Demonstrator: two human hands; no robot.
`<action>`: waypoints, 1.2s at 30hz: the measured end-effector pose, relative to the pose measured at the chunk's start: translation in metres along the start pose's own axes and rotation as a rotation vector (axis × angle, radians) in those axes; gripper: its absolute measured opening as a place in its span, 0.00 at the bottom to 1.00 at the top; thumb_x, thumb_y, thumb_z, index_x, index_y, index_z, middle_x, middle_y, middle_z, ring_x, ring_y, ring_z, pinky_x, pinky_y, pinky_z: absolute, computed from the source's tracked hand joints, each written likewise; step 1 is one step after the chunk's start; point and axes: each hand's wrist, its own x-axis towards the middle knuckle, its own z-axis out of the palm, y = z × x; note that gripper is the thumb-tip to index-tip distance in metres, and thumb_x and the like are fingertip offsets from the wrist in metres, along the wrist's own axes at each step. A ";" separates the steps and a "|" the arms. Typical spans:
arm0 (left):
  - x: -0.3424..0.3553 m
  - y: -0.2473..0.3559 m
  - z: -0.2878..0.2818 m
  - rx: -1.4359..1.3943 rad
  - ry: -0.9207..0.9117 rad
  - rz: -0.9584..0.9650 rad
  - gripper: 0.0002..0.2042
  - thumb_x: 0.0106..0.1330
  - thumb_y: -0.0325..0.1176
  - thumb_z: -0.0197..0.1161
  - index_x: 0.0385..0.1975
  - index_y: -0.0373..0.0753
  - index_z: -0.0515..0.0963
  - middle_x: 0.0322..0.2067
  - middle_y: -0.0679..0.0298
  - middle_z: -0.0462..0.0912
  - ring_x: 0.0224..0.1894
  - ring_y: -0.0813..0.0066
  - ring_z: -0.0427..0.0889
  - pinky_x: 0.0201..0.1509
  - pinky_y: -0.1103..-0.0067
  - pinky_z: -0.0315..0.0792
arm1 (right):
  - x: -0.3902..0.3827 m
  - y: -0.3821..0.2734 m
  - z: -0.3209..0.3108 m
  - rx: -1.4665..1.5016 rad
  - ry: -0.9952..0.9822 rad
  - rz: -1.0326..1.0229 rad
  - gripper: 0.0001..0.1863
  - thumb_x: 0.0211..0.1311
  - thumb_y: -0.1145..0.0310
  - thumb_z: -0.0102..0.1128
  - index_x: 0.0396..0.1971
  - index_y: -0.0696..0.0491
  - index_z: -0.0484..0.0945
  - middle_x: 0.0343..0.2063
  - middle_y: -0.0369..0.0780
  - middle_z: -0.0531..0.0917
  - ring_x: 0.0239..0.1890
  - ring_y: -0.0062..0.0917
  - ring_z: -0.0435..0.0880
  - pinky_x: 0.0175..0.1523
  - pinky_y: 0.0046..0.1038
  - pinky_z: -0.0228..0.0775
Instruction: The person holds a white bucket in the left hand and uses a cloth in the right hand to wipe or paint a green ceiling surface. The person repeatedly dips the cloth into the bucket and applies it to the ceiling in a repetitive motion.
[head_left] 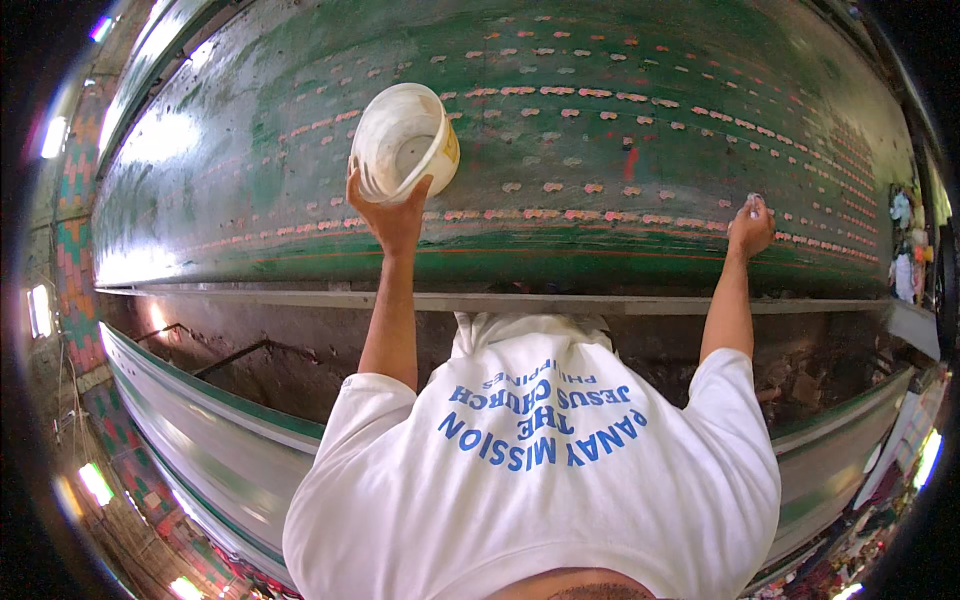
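My left hand [393, 212] grips the side of a white plastic tub [385, 150], which is tipped so its open mouth faces right. A grey patch shows on its bottom, and a bit of yellow label is on the outer side. Under both hands spreads a long green table [300, 215] with rows of small pinkish-red printed shapes. At the right, my right hand [752, 230] is closed around a small whitish wad [755, 203], perhaps cloth, at the table surface near the lower printed row. Whether the wad touches the surface is hard to tell.
A pale rail [600, 302] runs along the table's near edge, in front of my body. Behind me lies another long green-edged table [230, 440]. Whitish and bluish cloths [903, 250] hang at the far right. A brick-patterned floor strip [80, 290] shows at the left.
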 end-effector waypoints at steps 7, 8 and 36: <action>-0.032 -0.014 -0.095 -0.137 0.203 -0.204 0.56 0.51 0.37 0.91 0.74 0.44 0.53 0.72 0.47 0.60 0.75 0.50 0.66 0.80 0.54 0.67 | -0.060 -0.131 0.017 0.135 -0.016 -0.178 0.13 0.68 0.59 0.68 0.50 0.41 0.91 0.46 0.41 0.89 0.52 0.40 0.85 0.58 0.48 0.77; -0.033 -0.019 -0.105 -0.045 0.227 -0.193 0.55 0.52 0.36 0.90 0.74 0.44 0.53 0.71 0.47 0.61 0.74 0.50 0.66 0.80 0.53 0.69 | -0.081 -0.161 0.017 0.224 -0.008 -0.304 0.13 0.65 0.62 0.69 0.48 0.42 0.91 0.45 0.41 0.89 0.51 0.40 0.85 0.56 0.47 0.77; 0.014 -0.097 -0.078 -0.017 0.191 -0.012 0.56 0.55 0.40 0.89 0.73 0.46 0.47 0.70 0.47 0.56 0.74 0.48 0.64 0.80 0.51 0.66 | -0.021 -0.161 0.051 -0.006 -0.038 0.091 0.20 0.71 0.55 0.65 0.57 0.46 0.88 0.49 0.44 0.90 0.56 0.42 0.87 0.63 0.47 0.76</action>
